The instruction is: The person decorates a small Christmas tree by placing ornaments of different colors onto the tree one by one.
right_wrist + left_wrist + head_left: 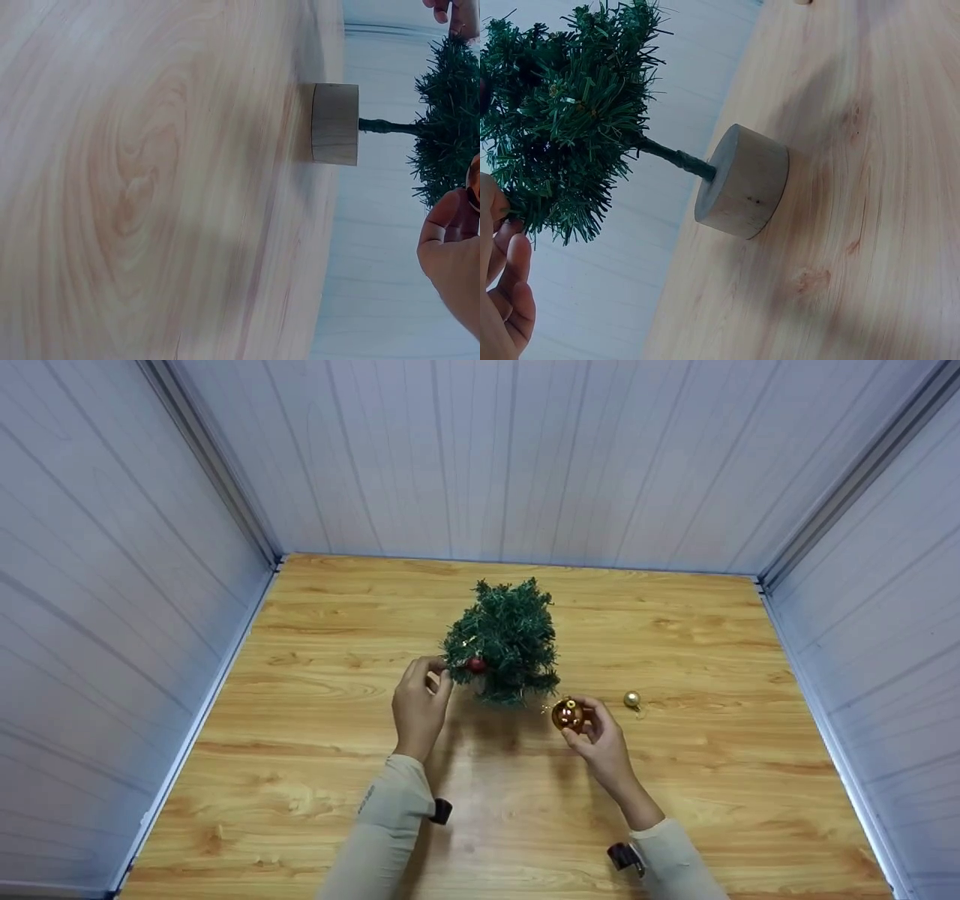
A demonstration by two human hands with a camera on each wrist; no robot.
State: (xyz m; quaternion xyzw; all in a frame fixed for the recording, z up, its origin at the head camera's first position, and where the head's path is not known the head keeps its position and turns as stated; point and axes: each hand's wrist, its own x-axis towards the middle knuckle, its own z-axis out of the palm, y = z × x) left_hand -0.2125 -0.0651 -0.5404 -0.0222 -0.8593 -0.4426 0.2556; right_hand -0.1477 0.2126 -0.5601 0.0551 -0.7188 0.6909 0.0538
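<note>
A small green artificial Christmas tree (517, 637) stands upright in the middle of the table on a round wooden base (750, 184). At its left side my left hand (421, 711) pinches the tip of a lower branch between thumb and forefinger. A red bauble (476, 665) hangs on the tree's front left, close to those fingers. My right hand (606, 750) holds a shiny copper-gold bauble (566, 715) by its side, just off the tree's front right. The bauble's cap faces up in the head view; in the right wrist view only its edge shows.
A small gold bauble (632, 700) with a loop of thread lies on the wooden table (720, 750), right of my right hand. Pale panelled walls (480, 457) enclose the table at the back and both sides.
</note>
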